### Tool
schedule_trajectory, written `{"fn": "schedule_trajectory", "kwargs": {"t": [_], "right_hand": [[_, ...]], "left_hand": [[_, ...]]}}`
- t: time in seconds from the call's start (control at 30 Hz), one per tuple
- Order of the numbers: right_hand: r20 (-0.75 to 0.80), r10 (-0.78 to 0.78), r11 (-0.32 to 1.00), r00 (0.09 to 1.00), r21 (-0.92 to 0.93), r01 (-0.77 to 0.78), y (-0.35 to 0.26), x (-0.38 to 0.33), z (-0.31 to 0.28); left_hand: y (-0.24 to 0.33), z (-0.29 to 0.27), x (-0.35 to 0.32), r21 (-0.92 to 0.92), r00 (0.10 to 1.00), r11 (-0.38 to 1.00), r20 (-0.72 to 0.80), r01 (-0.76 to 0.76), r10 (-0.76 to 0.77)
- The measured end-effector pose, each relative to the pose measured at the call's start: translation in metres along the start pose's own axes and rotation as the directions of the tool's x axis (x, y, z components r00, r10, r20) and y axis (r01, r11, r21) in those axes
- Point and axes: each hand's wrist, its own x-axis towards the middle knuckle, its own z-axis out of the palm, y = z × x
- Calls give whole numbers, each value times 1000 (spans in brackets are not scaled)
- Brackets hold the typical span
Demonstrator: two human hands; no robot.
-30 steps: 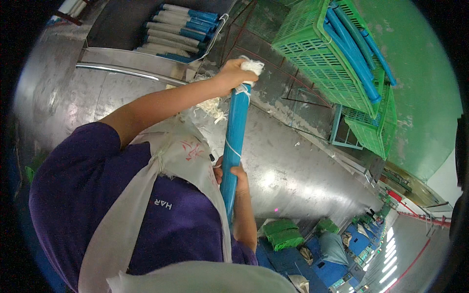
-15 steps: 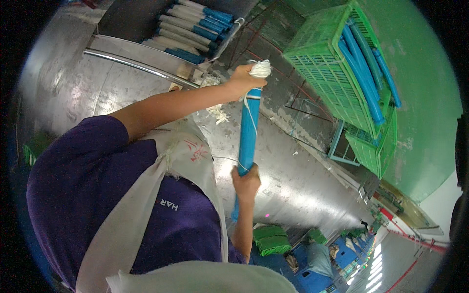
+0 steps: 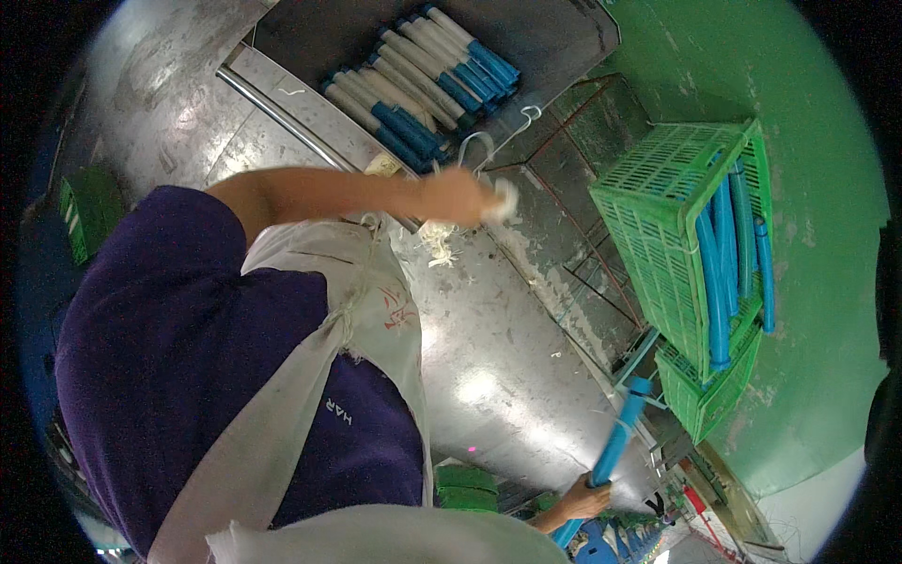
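— Where are the hands?

— The left hand (image 3: 458,195) sits near twelve o'clock, fingers pinched on a white wad (image 3: 505,199). The right hand (image 3: 584,498), down at five o'clock, is wrapped around one blue tube (image 3: 620,428) (tilted, top end up toward the crates).

— How many crates?

— Two green crates (image 3: 658,226) at three o'clock, stacked — about five blue tubes in the upper one. A dark tray (image 3: 319,38) at twelve holds roughly a dozen white-and-blue tubes, beside the steel table (image 3: 498,357).

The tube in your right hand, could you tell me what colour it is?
The tube in the right hand is bright blue, seen in the head view.
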Motion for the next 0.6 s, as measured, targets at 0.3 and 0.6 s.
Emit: {"fn": "schedule_trajectory", "kwargs": {"t": [0.3, 0.6], "right_hand": [[-391, -143, 970, 909, 127, 207, -58, 270, -52], [-517, -51, 777, 855, 517, 359, -264, 366, -135]], "left_hand": [[13, 13, 15, -224, 897, 937, 299, -267, 326], [-312, 9, 20, 94, 926, 936, 142, 341, -351]]}}
